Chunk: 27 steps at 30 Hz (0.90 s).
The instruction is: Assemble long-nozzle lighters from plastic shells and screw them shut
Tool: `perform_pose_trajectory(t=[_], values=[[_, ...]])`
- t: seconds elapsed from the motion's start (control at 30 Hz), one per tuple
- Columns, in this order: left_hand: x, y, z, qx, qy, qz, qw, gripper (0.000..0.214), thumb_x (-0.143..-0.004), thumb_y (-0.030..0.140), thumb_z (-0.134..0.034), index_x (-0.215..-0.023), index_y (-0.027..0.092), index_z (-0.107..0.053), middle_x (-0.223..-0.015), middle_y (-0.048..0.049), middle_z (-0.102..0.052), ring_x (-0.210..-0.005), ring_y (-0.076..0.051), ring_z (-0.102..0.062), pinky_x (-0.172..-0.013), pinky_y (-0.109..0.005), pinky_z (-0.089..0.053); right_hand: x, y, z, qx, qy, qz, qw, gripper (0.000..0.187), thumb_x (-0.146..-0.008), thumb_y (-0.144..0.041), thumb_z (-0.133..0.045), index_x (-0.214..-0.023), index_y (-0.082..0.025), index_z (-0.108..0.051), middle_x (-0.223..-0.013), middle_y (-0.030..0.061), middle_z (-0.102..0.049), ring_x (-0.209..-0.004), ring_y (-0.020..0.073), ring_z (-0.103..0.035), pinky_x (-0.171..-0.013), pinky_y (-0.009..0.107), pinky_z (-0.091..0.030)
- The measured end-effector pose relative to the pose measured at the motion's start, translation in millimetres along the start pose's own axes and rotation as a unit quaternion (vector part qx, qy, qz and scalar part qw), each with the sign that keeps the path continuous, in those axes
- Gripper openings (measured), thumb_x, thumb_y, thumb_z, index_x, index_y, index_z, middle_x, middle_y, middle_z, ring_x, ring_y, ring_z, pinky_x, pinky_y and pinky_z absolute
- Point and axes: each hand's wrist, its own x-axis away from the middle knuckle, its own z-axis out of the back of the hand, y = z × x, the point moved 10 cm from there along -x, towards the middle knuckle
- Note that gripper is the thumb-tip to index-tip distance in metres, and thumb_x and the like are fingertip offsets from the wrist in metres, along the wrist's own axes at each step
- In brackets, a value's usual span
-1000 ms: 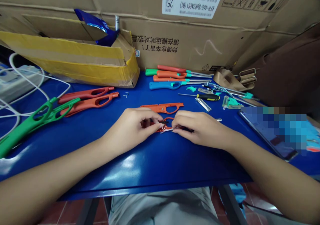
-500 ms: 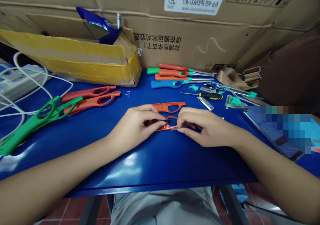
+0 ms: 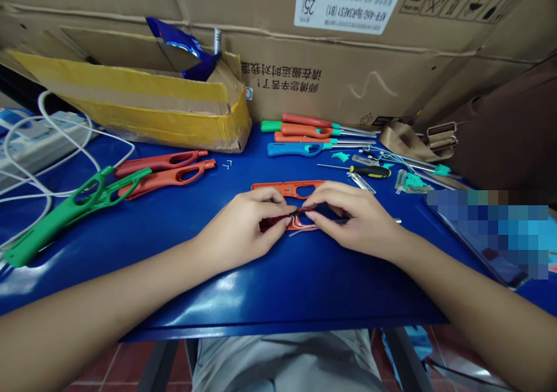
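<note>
An orange lighter shell half (image 3: pixel 292 225) lies on the table between my hands, its inside facing up. White wires (image 3: pixel 298 224) curve through it, and a small black part (image 3: pixel 297 213) sits between my fingertips. My left hand (image 3: pixel 250 224) is closed around the shell's left end, thumb and finger by the black part. The thumb and finger of my right hand (image 3: pixel 354 218) pinch at the black part's right side; their exact hold is partly hidden. A thin clear tube (image 3: pixel 298 233) sticks out below the shell. Just behind lies the matching orange half (image 3: pixel 272 188).
Red, orange and green lighter shells (image 3: pixel 78 218) lie left, near white cables (image 3: pixel 52 193). Several assembled lighters (image 3: pixel 300 149) lie at the back, with a screwdriver (image 3: pixel 369 171) and clear fuel tanks (image 3: pixel 361 183) to the right. A yellow-taped box (image 3: pixel 174 113) and a phone (image 3: pixel 474 241) flank them.
My right hand has shifted from the wires toward the black part, its fingertips closer to my left hand's. The white wires and the clear tube now show more. The camera view has shifted slightly.
</note>
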Motion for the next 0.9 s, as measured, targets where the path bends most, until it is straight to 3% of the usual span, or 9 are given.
perform_pose_trajectory(t=[0.17,0.3,0.5,0.9], values=[[1.0,3.1,-1.4,0.005,0.001,-0.014,1.0,0.023,-0.095,0.015,-0.063,-0.113,0.017,-0.077,-0.099,-0.0041,-0.075,-0.089,-0.015,-0.071,-0.079,-0.024,-0.054,1.5,-0.3,-11.4,0.032,-0.038,0.012,0.999,0.015,-0.095,-0.018,-0.067,-0.109,-0.022,-0.068,-0.109,0.0021,-0.075,-0.104,0.0185,-0.069,-0.092,0.032,-0.053],[1.7,4.2,-1.4,-0.002,-0.003,-0.007,1.0,0.023,-0.093,0.018,-0.066,-0.115,0.016,-0.075,-0.098,-0.0036,-0.077,-0.085,-0.016,-0.072,-0.077,-0.025,-0.055,2.5,-4.7,-12.2,0.053,-0.045,0.034,0.997,0.015,-0.098,-0.018,-0.064,-0.112,-0.022,-0.07,-0.109,0.0027,-0.076,-0.103,0.0191,-0.069,-0.09,0.033,-0.054],[2.9,8.6,-2.9,-0.03,-0.007,-0.024,0.999,0.03,-0.089,0.017,-0.072,-0.118,0.012,-0.072,-0.108,-0.006,-0.079,-0.096,-0.019,-0.074,-0.087,-0.028,-0.056,4.4,-12.3,-12.1,0.095,-0.054,0.08,0.991,0.022,-0.101,-0.017,-0.057,-0.113,-0.021,-0.074,-0.103,0.0049,-0.074,-0.094,0.0191,-0.068,-0.082,0.032,-0.054],[2.2,7.3,-1.9,-0.037,-0.01,-0.024,0.999,0.035,-0.085,0.018,-0.08,-0.119,0.01,-0.072,-0.094,-0.0044,-0.079,-0.081,-0.016,-0.074,-0.075,-0.026,-0.057,6.5,-15.3,-9.5,0.072,-0.066,0.11,0.989,0.024,-0.101,-0.016,-0.055,-0.112,-0.018,-0.076,-0.099,0.0072,-0.072,-0.091,0.0196,-0.064,-0.078,0.033,-0.052]])
